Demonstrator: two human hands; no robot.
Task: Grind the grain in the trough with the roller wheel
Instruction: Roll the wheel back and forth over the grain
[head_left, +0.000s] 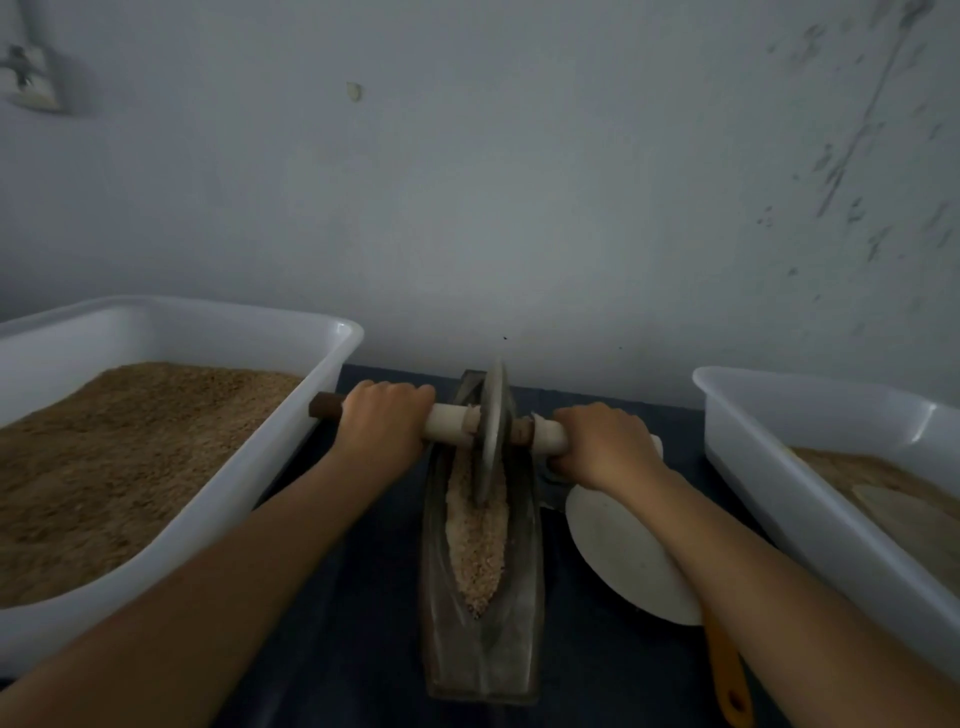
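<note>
Both hands roll a metal disc wheel through a boat-shaped trough of coarse grain.

Head view: the left hand (382, 418) and right hand (602, 441) each curl their grip round the pale wooden axle (447, 418) on either side of the thin grey roller wheel (493, 431), which stands upright in the far half of the narrow trough (480, 649); crumbly tan grain (478, 540) fills its groove. Smooth white plastic tubs (291, 457) of brown grain flank the dark bench (363, 623).

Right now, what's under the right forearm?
A white plate-like dish lies on the dark tabletop under the right forearm, which hides its far edge. An orange handle sticks out nearer; what it belongs to is covered.
</note>
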